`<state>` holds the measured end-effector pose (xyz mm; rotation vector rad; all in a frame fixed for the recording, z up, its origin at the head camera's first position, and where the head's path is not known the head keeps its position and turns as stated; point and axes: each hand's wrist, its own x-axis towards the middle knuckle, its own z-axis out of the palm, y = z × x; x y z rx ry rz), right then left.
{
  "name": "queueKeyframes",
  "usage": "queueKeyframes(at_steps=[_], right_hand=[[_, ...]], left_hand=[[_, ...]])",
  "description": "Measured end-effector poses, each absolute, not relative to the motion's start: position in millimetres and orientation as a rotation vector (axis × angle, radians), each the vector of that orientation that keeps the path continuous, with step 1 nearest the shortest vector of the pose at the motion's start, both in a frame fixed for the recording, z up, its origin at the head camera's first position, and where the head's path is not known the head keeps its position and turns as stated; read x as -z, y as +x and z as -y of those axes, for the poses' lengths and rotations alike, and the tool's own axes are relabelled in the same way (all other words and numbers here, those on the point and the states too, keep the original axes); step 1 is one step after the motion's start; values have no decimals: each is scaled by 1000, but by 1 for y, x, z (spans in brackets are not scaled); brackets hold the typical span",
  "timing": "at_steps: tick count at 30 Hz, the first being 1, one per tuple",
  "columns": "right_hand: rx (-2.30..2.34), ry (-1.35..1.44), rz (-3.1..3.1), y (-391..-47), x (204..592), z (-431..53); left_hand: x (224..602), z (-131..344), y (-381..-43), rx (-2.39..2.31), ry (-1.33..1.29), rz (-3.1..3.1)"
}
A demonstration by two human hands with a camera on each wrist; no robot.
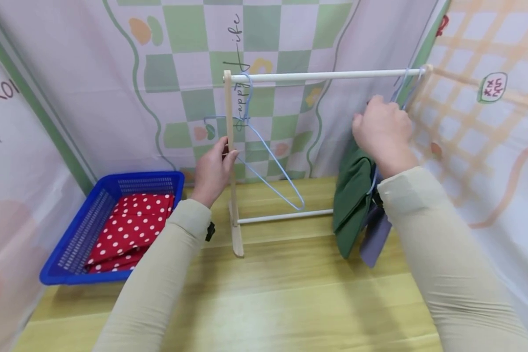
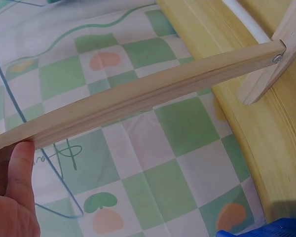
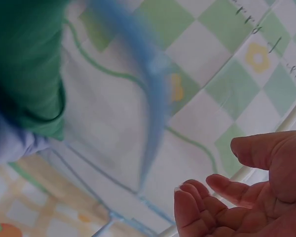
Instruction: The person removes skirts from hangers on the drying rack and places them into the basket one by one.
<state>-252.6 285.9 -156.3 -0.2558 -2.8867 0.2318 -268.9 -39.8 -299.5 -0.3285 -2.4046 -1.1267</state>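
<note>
My left hand [image 1: 212, 172] holds the left upright post [image 1: 230, 127] of a small wooden clothes rack, its thumb against the wood in the left wrist view. A bare blue hanger [image 1: 276, 161] hangs from the rack's white rod [image 1: 325, 76] just beside that post. Over at the rack's right end, my right hand [image 1: 385, 128] is raised in front of a green garment [image 1: 354, 195] and a purple garment [image 1: 375, 234], which hang from blue hangers. In the right wrist view the fingers [image 3: 192, 207] are loosely bent, with nothing between them and the thumb.
A blue plastic basket [image 1: 94, 188] with a folded red polka-dot cloth [image 1: 134, 225] stands on the wooden table [image 1: 264, 303] at the left. The rack's lower white bar [image 1: 286, 216] runs close above the tabletop. Patterned curtains [image 1: 185, 68] enclose the back and sides.
</note>
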Motion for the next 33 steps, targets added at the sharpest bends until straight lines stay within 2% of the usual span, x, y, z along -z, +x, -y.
queueKeyframes(at_steps=[8,33], right_hand=[[-239,-381,2947,-256,163,-306],[-222,-404,3036,-271,176,-319]], left_hand=[[298,40,-268,1073,-339,2408],[299,41,-270,1060,-335,2413]])
